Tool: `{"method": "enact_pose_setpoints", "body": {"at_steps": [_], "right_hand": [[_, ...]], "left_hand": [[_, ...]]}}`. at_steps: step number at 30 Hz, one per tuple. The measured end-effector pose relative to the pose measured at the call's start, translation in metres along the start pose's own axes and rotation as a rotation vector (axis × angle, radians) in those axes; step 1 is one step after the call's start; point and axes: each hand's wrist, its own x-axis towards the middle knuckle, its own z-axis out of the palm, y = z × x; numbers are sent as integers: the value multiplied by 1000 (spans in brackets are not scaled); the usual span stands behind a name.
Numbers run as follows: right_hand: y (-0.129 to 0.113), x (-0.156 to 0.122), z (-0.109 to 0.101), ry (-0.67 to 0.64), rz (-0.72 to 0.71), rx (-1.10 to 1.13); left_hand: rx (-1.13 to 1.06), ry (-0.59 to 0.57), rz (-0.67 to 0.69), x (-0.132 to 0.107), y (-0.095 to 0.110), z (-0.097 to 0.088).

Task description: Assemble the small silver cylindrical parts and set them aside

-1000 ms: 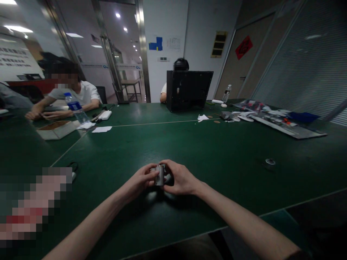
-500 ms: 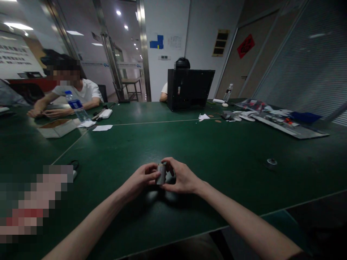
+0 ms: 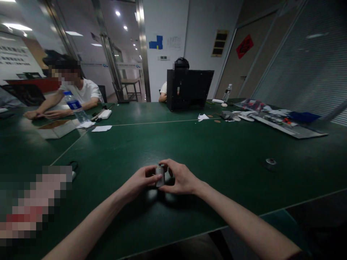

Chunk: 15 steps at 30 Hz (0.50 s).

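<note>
A small grey metal cylinder (image 3: 160,180) stands nearly upright between my two hands, low over the green table (image 3: 151,224). My left hand (image 3: 141,178) grips it from the left, with the thumb across its front. On the other side, my right hand (image 3: 181,177) is curved in a C shape, its index finger at the top end and its thumb near the bottom. The cylinder's back and the fingertips behind it are hidden.
A small dark round object with a shiny top (image 3: 270,162) lies to the right. Farther off are a black box (image 3: 189,90), a cluttered board (image 3: 300,131), an open carton (image 3: 55,130) and a water bottle (image 3: 77,108). Two people sit across the table.
The cylinder has moved slightly down and left in view with my hands. My right index finger now sits more directly over its top end.
</note>
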Motion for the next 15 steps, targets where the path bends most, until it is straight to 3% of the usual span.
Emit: {"method": "enact_pose_setpoints", "body": {"at_steps": [15], "right_hand": [[0, 0, -2, -26, 1, 13]], "left_hand": [[-178, 33, 11, 3, -7, -3]]}}
